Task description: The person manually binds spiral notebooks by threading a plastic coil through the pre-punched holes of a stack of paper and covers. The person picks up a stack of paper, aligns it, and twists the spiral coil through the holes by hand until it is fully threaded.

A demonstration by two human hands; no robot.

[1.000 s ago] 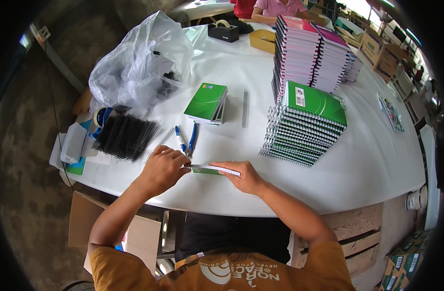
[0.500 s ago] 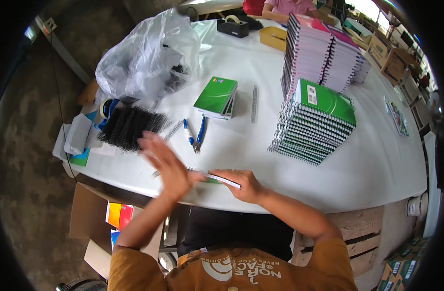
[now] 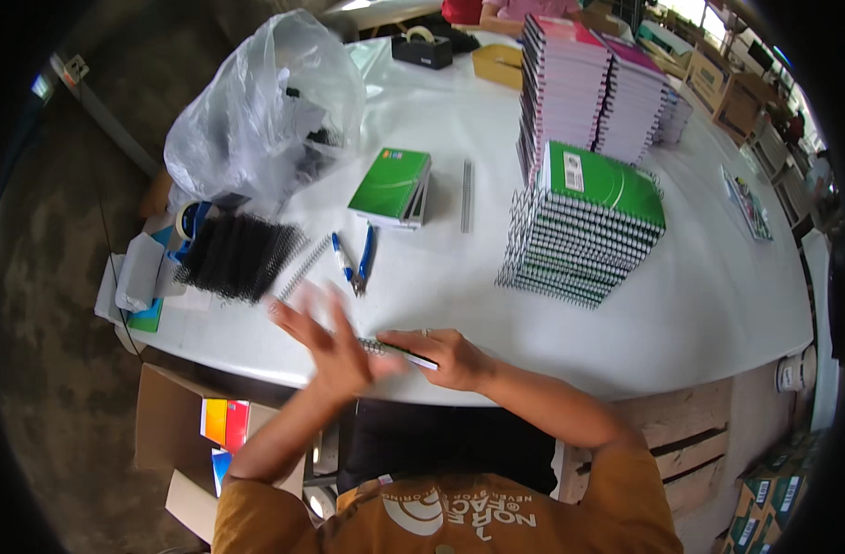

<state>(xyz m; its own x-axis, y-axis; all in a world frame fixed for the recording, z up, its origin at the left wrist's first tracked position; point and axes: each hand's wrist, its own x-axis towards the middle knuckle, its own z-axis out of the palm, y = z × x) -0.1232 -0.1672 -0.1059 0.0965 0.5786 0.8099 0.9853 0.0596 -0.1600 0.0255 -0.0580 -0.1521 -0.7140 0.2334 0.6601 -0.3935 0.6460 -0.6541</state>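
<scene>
At the near edge of the table, my right hand (image 3: 455, 358) grips a thin notebook (image 3: 417, 357), fingers over the top and held edge-on. A dark wire spiral (image 3: 372, 347) shows at the notebook's left end, by my left palm. My left hand (image 3: 337, 353) is blurred by motion, its fingers spread and pointing away from me. Whether its palm touches the spiral, I cannot tell. Beyond it lie blue-handled cutting pliers (image 3: 365, 263), a loose spiral coil (image 3: 307, 266) and a heap of black coils (image 3: 238, 257). Farther off is a small stack of green notebooks (image 3: 391, 185).
A tall stack of green spiral notebooks (image 3: 584, 235) stands right, before piled pink-covered notebooks (image 3: 561, 92). Left is a clear plastic bag (image 3: 256, 111); at the back, a tape dispenser (image 3: 422, 51) and yellow tray (image 3: 496, 66). An open cardboard box (image 3: 168, 415) sits below the table's left edge.
My left hand has moved slightly down and right, with its fingers spread wider. The notebook remains in my right hand, its spiral now more visible. The whole view has shifted a little.
</scene>
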